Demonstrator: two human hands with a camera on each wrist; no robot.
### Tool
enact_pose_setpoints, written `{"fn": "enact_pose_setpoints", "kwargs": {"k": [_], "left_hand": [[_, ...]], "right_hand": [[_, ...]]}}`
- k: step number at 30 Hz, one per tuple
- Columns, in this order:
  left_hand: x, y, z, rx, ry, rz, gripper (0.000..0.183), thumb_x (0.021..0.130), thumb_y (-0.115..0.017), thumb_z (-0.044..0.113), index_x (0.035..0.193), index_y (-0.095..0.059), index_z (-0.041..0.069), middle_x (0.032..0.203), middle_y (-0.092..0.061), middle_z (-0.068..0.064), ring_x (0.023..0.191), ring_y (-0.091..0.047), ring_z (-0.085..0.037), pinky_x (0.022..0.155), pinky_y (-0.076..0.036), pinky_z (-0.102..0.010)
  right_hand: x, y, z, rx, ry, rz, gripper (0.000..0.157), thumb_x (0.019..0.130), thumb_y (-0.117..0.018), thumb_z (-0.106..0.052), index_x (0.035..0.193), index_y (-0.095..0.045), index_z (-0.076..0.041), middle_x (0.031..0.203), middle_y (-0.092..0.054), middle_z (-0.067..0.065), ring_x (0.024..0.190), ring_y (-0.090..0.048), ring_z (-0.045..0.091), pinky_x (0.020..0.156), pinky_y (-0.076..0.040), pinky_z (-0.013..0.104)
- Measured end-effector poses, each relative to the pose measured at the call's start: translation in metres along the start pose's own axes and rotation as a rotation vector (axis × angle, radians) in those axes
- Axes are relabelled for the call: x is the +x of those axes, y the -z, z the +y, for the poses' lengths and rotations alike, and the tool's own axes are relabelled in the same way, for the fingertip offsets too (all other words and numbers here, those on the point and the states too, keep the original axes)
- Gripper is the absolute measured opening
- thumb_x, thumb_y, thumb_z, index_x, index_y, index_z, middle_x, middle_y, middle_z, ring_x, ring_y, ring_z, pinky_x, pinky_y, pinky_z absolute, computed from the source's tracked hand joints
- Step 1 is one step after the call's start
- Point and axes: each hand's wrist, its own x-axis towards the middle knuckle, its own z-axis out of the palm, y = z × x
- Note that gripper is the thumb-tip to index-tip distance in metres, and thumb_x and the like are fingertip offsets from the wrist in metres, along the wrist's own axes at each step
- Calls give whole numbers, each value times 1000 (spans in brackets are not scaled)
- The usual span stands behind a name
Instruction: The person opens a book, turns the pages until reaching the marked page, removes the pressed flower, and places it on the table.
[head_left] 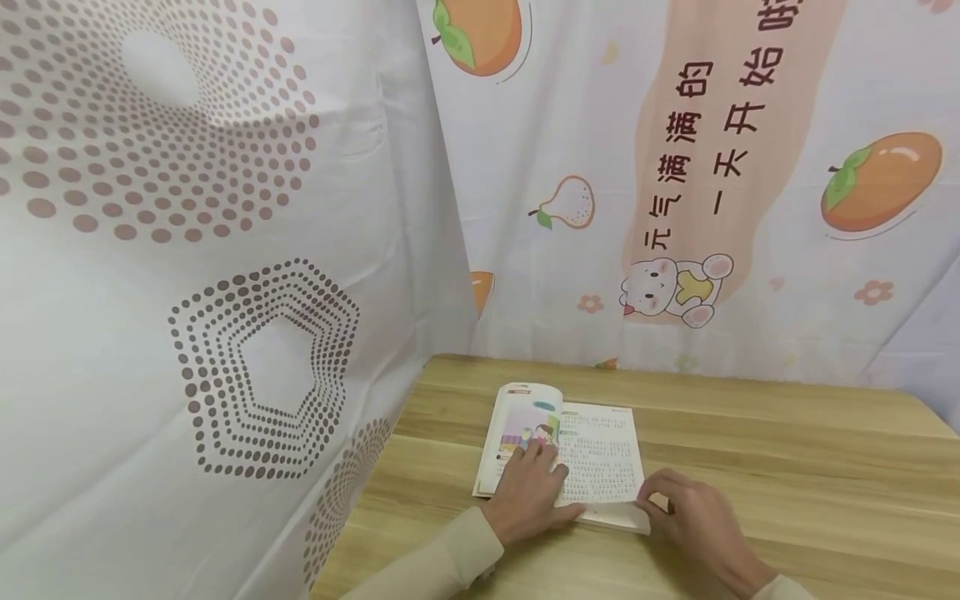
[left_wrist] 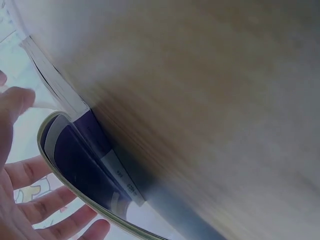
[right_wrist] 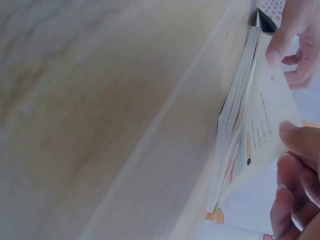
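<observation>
An open book (head_left: 600,450) with printed text and a coloured picture on its left page (head_left: 510,425) lies on the table. My left hand (head_left: 528,492) rests on that left page, its fingers spread and its thumb reaching toward the lower edge of the right page. In the left wrist view, the fingers (left_wrist: 45,205) lie over the bent left side of the book. My right hand (head_left: 697,517) pinches the lower right corner of a lifted page (right_wrist: 272,110) between thumb and fingers. More of the book shows beneath that page.
The wooden table (head_left: 787,467) extends to the right of the book. A white curtain with dotted patterns (head_left: 262,367) hangs at the left. Behind the table hangs a printed cloth (head_left: 525,250) with fruit, a cartoon animal and writing.
</observation>
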Motion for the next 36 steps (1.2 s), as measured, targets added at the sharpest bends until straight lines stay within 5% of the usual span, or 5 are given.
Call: {"fn": "enact_pose_setpoints", "kwargs": {"k": [9,15,21,29,36], "left_hand": [[0,1,0,11,30,18,31,93,-63,36,108,-73,11,102,-69,-3,94,-60,-21,72,-52,-33],[-2,-2,0,-19,82,87,62,86,-61,13,144,-46,-1,102,-67,-8,82,-59,-19,58,-40,-25],[0,-4,-2,-51,120,131,92,80,-73,3,160,-29,7,145,-44,-29,104,-61,-30,66,-50,-29],[1,2,-7,19,93,81,64,70,-88,8,128,-65,19,144,-50,-19,138,-41,-40,105,-42,-57],[-3,5,-7,36,36,-7,33,77,-81,9,107,-73,20,109,-65,0,106,-57,-20,86,-49,-35]], "right_hand": [[-2,0,-2,29,-96,-24,53,65,-95,-9,113,-73,-10,101,-69,0,58,-38,-12,45,-33,14],[-4,2,-5,31,-208,-211,42,71,-93,-17,108,-75,-15,109,-68,-5,61,-41,-8,52,-39,21],[-7,3,-4,-53,-171,-323,35,71,-93,-29,101,-77,-20,107,-68,-8,83,-65,8,68,-56,31],[-4,5,1,-56,-56,-372,22,72,-91,-30,87,-77,-21,97,-70,-7,81,-69,12,66,-57,31],[-1,6,3,-68,-78,-416,19,73,-90,-32,85,-77,-24,96,-69,-10,81,-68,11,66,-57,32]]}}
